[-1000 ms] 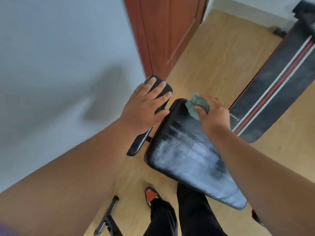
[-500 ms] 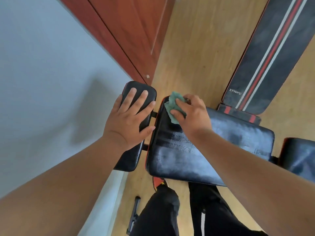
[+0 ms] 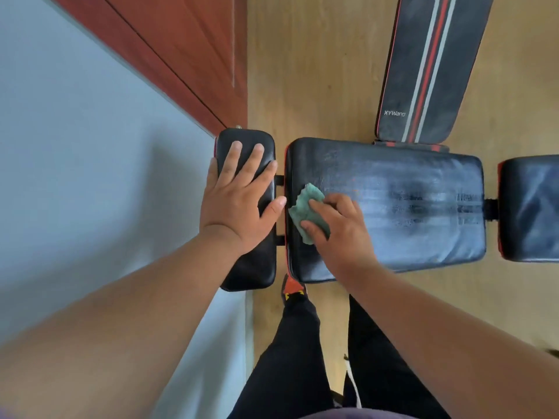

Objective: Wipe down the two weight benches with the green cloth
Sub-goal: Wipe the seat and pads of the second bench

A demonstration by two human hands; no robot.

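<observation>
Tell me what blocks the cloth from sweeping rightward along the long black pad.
Nothing visible does. The right hand presses the green cloth on the left end of the long pad, whose surface lies bare to its right end. The left hand rests on the small end pad, outside that path.

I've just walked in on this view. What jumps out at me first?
The crumpled green cloth stands out first, pressed by the right hand onto the near end of the long black padded bench cushion, whose surface shows pale wipe streaks. Beside it, the left hand lies flat on the small black end pad. Behind, a second black bench with red and white stripes stretches away across the wooden floor.
</observation>
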